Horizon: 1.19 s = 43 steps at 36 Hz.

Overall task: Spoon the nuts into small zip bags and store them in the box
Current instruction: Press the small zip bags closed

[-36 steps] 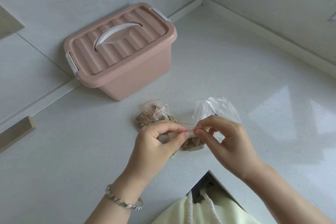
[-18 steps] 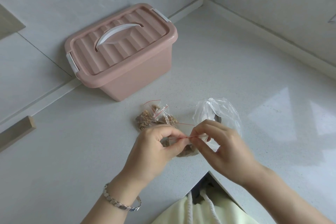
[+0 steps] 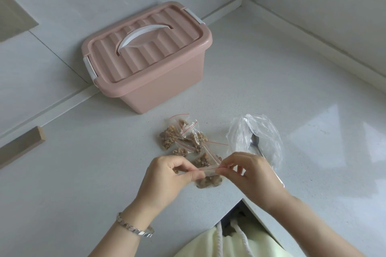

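A small zip bag (image 3: 208,180) with nuts hangs just above the counter between both hands. My left hand (image 3: 167,177) pinches the left end of its red-lined seal, and my right hand (image 3: 253,173) pinches the right end. Behind them lies a pile of several filled zip bags (image 3: 183,137). A pink box (image 3: 146,58) with a white handle stands at the back, its lid closed. To the right a large clear plastic bag (image 3: 254,135) lies crumpled with a metal spoon (image 3: 255,143) on it.
The white counter (image 3: 271,69) runs into a wall corner at the back right. A cut-out in the front edge (image 3: 236,210) shows pale yellow clothing below. A wooden strip (image 3: 20,146) juts in at the left.
Both hands stay on the bag's seal. My right hand's pinch has slid a little rightwards along the seal, and the bag hangs slightly lower.
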{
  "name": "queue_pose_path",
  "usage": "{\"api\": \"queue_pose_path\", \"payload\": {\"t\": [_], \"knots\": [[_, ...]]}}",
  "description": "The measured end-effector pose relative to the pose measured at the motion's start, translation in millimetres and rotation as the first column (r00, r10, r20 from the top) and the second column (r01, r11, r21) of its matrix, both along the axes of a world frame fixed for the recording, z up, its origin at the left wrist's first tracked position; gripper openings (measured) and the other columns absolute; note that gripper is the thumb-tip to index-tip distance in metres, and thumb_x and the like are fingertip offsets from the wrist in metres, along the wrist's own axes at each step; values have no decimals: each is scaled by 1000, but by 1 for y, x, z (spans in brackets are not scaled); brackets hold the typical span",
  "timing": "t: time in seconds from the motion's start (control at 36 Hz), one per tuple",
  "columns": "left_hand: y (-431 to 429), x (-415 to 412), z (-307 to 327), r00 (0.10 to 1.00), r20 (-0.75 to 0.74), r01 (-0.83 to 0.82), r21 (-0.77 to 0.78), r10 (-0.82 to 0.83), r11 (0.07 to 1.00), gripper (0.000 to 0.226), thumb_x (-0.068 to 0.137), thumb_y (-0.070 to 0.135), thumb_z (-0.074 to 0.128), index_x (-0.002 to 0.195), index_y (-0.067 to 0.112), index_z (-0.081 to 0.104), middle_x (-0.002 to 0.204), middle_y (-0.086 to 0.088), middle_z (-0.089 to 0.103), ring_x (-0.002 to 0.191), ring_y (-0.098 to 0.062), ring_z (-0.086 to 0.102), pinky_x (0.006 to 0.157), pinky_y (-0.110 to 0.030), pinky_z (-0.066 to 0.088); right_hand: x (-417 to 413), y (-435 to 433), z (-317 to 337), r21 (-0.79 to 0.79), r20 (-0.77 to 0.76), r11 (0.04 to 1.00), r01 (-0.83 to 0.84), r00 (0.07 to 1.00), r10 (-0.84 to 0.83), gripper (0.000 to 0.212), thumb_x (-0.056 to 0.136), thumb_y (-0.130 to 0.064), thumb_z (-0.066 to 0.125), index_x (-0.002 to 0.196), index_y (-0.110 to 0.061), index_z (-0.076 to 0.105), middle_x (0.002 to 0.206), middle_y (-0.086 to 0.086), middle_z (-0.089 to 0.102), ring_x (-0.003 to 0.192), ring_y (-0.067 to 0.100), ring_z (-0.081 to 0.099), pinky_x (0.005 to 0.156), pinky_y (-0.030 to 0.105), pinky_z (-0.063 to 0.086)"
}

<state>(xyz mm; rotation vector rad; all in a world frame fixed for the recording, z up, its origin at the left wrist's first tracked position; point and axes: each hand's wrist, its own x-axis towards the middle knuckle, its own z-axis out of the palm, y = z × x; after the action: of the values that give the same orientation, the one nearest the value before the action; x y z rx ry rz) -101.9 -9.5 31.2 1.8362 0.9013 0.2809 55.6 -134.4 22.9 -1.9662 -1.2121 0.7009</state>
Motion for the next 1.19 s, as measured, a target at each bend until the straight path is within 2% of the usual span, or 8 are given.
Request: {"api": "queue_pose_path", "payload": {"t": [0.11, 0.25, 0.33, 0.44, 0.64, 0.94, 1.08, 1.19], "knots": [[-1, 3, -20, 994, -21, -113, -150, 111, 982, 12, 52, 34, 81, 50, 31, 70, 53, 4, 66, 47, -2, 46, 49, -15, 34, 1, 6, -7, -103, -201, 991, 81, 974, -100, 10, 70, -22, 78, 64, -25, 70, 64, -9, 68, 55, -2, 56, 53, 12, 42], [6, 5, -55, 977, -158, -161, -119, 142, 980, 12, 71, 26, 77, 65, 27, 66, 66, 9, 68, 65, -4, 61, 65, -20, 46, 6, 12, -29, -317, -367, 948, -32, 926, -92, 7, 80, -12, 69, 74, -9, 68, 56, -5, 66, 51, 5, 64, 52, 16, 49], [16, 7, -72, 927, -255, -259, 95, 275, 961, 18, 76, 31, 73, 90, 25, 63, 95, 9, 65, 90, -9, 61, 78, -27, 49, 12, 12, -45, -376, -377, 926, -31, 918, -122, 8, 82, -7, 66, 74, -8, 65, 62, 2, 68, 53, 7, 65, 56, 16, 52], [26, 12, -90, 834, -464, -237, 187, 298, 953, 59, 75, 32, 72, 125, 15, 47, 119, -5, 50, 114, -22, 49, 85, -34, 45, 16, 15, -62, -367, -276, 924, 103, 937, -214, 11, 83, -10, 66, 73, -15, 63, 65, -3, 67, 58, 10, 65, 59, 17, 54], [21, 20, -114, 724, -616, -164, 283, 310, 945, 54, 75, 34, 70, 119, 12, 47, 121, -9, 50, 116, -29, 41, 83, -38, 43, 9, 16, -68, -285, -204, 926, 247, 928, -310, 23, 89, -13, 59, 112, -15, 58, 105, -7, 58, 82, 8, 61, 61, 7, 47], [-3, 15, -88, 878, -167, -416, 197, 448, 888, 37, 73, 8, 72, 105, 5, 52, 100, -4, 49, 81, -18, 50, 68, -19, 36, 0, 5, -34, -47, -238, 955, 293, 925, -296, 21, 86, -10, 61, 93, -29, 57, 98, -9, 62, 82, 2, 62, 72, 10, 49], [-22, 16, -60, 906, 129, -413, 63, 402, 909, 42, 70, 10, 76, 89, 35, 47, 91, -6, 55, 77, -15, 54, 73, -33, 52, -8, 17, -11, -17, -421, 967, 253, 876, -236, 21, 81, -20, 69, 94, -32, 58, 93, -12, 65, 82, 1, 63, 75, 16, 52], [-32, 24, -37, 916, 257, -321, 6, 308, 947, 51, 71, 6, 76, 86, 46, 47, 85, 5, 59, 75, -6, 58, 73, -20, 52, -15, 23, 4, 83, -518, 963, 255, 837, -177, 22, 79, -14, 71, 90, -31, 62, 87, -3, 70, 81, 5, 66, 76, 19, 52]]}}
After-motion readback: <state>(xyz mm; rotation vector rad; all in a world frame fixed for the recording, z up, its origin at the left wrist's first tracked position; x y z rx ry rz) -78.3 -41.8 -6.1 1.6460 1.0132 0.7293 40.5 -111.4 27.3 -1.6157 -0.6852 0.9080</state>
